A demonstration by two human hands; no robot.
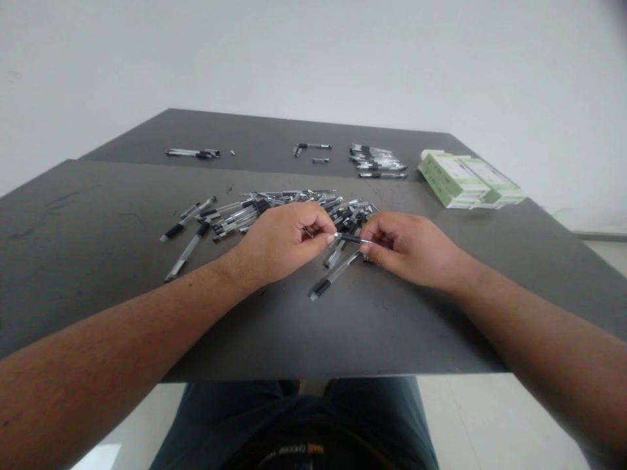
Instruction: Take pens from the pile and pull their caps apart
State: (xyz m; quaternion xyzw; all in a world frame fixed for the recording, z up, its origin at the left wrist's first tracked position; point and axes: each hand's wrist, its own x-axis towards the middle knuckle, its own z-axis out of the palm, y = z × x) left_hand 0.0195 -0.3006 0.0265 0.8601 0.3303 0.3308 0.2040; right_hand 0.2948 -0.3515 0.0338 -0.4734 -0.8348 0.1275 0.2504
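The left hand (289,238) has its grip pinched, thumb against forefinger, on the left end of 1 black-and-clear pen (349,237). The right hand (414,251) grasps the same pen farther along, between thumb and fingers. The pen lies roughly level between the 2 hands, above the desk (313,339), its black section exposed. Whether the left fingertips also hold a small part at that end cannot be determined.

Directly behind the hands, and partly hidden by them, is a loose pile of pens (240,217), lying at mixed angles. Below the held pen, on the near side, 1 loose pen (333,277) lies diagonally. Left of the pile, 2 further pens lie aslant: an upper pen (186,220) and a lower pen (189,251), with a short piece (189,210) beside the upper.

On the far section of the desk, left to right: a small group of pens (192,153); a small pale piece (232,153); 1 pen (316,146) with short parts (321,160) near it; a stacked group of pens (375,156); and green-and-white boxes (453,183) at the right. A white wall (313,59) stands behind.
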